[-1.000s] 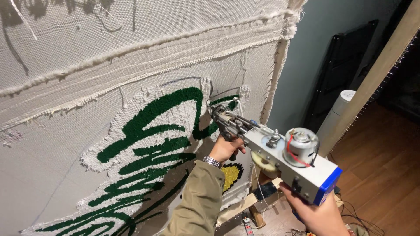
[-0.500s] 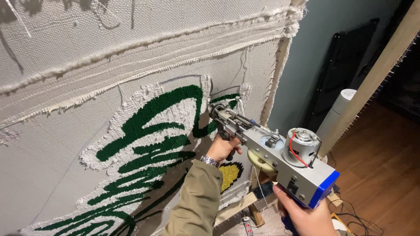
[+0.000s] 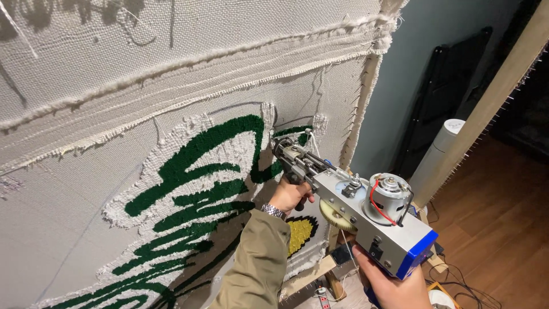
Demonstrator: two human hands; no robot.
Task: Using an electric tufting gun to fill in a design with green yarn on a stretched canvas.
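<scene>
Nearest me, my right hand (image 3: pixel 394 286) has its fingers wrapped shut around the rear grip of the tufting gun (image 3: pixel 354 212), under its blue end cap. Over the last second the gun has crept a little up and left along the cloth, so I judge the stitching line is advancing. Further out, my left hand (image 3: pixel 290 195), watch (image 3: pixel 273 211) at the wrist, is closed on the front handle just below the nose. Beyond the fingers, the needle tip (image 3: pixel 277 144) presses against the backing cloth (image 3: pixel 114 114), right at the edge of the green tufted pattern (image 3: pixel 200 171). The yellow patch (image 3: pixel 300 230) sits lower.
</scene>
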